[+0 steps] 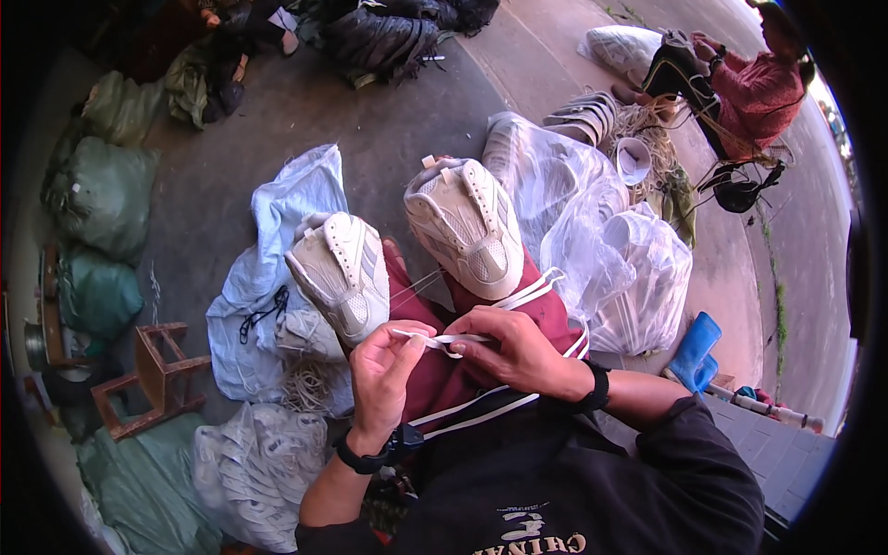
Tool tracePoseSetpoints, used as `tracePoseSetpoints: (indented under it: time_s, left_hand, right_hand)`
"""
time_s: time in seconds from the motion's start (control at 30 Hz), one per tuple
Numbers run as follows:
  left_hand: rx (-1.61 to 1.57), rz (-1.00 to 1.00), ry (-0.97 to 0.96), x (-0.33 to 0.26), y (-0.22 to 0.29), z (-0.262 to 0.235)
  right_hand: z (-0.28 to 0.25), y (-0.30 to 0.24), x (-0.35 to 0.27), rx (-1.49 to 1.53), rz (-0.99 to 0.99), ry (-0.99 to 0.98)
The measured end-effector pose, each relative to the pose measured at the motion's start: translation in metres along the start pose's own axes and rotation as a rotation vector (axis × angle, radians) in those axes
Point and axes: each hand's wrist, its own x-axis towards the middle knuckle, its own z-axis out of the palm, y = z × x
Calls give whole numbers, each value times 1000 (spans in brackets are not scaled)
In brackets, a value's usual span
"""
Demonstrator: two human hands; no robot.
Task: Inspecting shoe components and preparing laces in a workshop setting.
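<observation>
One shirt [592, 453], two hands [381, 365] [523, 350] on lace [427, 341]

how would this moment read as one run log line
left grip: pinching white lace | right grip: pinching white lace | left beige shoe, right beige shoe: beyond grips, eyelets unlaced

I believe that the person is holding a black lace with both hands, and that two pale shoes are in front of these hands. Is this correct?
Not quite: the lace is white, not black, as the head view shows. The left hand and right hand do hold it, with two pale shoes in front of them.
</observation>
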Motion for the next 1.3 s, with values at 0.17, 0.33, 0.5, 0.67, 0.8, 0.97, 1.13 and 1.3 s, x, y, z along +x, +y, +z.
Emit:
tracePoseSetpoints:
  time_s: [0.17,0.33,0.5,0.67,0.8,0.97,1.13,1.3]
  left_hand:
    - [4,1,38,0,-1,-1]
    - [-22,13,89,-2,2,-3]
    - [-21,-16,83,-6,0,-8]
    - [-45,-16,21,-9,1,-6]
    - [-33,-6,31,-9,2,-7]
    - [-15,-11,61,-12,3,-9]
    - [-6,11,106,-15,1,-9]
    - [-6,24,146,-19,3,-11]
  right_hand:
    - [1,2,-2,155,181,-42]
    - [-5,-5,1,383,442,-110]
    - [-4,-13,4,370,453,-86]
    - [9,2,1,539,376,-58]
    - [9,-9,4,569,449,-148]
    - [14,-10,2,578,448,-187]
    - [20,-6,-3,569,408,-282]
    - [32,-6,-5,602,458,-366]
